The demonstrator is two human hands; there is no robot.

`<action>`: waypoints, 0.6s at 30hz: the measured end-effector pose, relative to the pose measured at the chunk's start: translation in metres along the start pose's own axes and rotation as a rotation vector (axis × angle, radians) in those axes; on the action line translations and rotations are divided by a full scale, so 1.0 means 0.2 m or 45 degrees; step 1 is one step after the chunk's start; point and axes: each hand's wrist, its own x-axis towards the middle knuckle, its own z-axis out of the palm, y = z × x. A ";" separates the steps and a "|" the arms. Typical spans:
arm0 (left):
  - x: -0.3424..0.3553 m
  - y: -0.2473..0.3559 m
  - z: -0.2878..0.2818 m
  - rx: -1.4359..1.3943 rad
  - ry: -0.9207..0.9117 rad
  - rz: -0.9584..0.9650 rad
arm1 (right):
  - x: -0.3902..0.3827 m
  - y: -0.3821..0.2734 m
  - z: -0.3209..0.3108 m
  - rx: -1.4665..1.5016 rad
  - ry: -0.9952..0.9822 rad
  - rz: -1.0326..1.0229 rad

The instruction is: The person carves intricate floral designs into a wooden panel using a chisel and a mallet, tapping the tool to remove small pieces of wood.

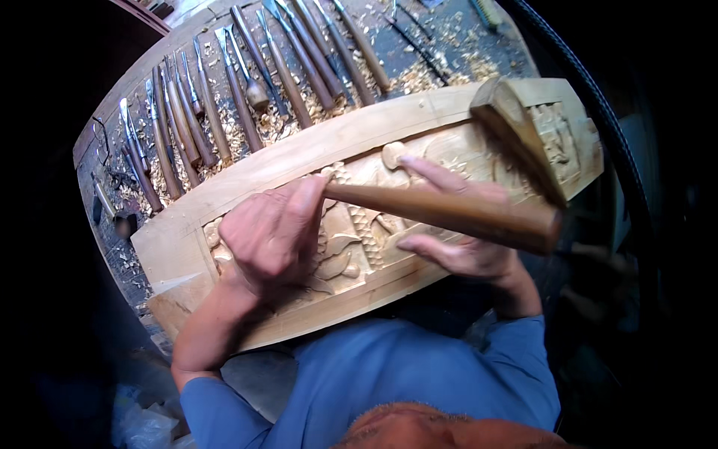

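A carved wooden panel [389, 314] with raised relief lies across the table in front of me. My left hand [273, 236] is closed round the narrow end of a wooden-handled carving tool [441, 213], over the left part of the relief. Its blade is hidden, and its thick handle points right. Under that handle, my right hand [479, 251] is open, thumb and fingers spread apart over the carving; whether the palm touches the handle I cannot tell. A thick wooden block [516, 135], shaped like a mallet, rests on the panel's right part.
Several wooden-handled chisels and gouges [284, 82] lie in a row beyond the panel, among pale wood shavings [280, 127] on the dark table [471, 49]. A brush [486, 13] lies at the far right. A black braided cable [591, 90] hangs at the right.
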 end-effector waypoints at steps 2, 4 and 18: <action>0.00 0.02 0.01 0.056 -0.048 0.149 | -0.07 -0.01 0.05 0.215 -0.022 0.110; -0.01 0.08 -0.02 -0.041 -0.025 0.226 | -0.10 -0.08 0.09 0.304 0.021 0.094; -0.08 0.24 0.00 -0.018 -0.120 0.141 | -0.37 -0.19 0.35 -0.079 0.258 -0.015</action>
